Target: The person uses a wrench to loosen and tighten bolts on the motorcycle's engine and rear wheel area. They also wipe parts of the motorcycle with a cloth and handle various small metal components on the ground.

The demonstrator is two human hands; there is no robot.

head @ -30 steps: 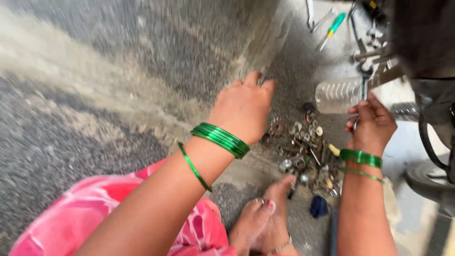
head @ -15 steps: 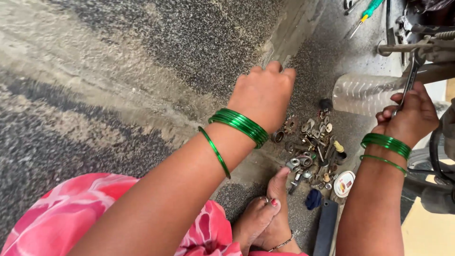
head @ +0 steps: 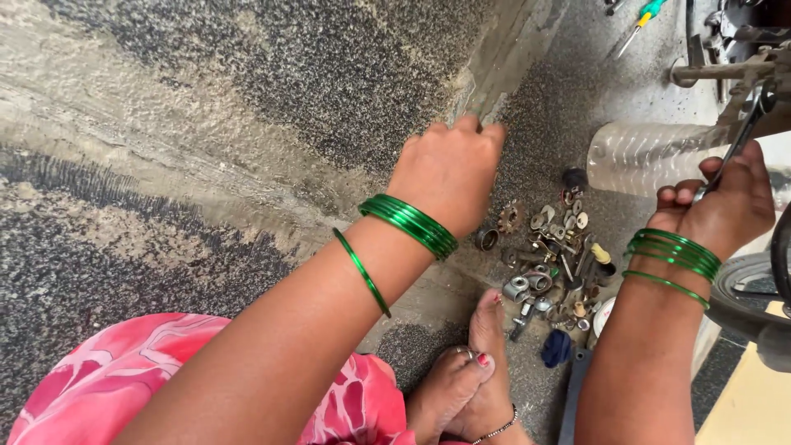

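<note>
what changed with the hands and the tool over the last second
The right hand rose slightly with its grip on the thin metal tool, which swung from near upright to a slant against the machine part. The left hand, a closed fist, edged forward along the ground toward the concrete ridge. The pile of nuts and small parts and the clear plastic bottle lie as before.

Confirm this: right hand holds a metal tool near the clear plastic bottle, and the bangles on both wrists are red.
One detail is off: the bangles are green, not red, as the head view shows. The right hand does hold a metal tool near the clear plastic bottle.
</note>
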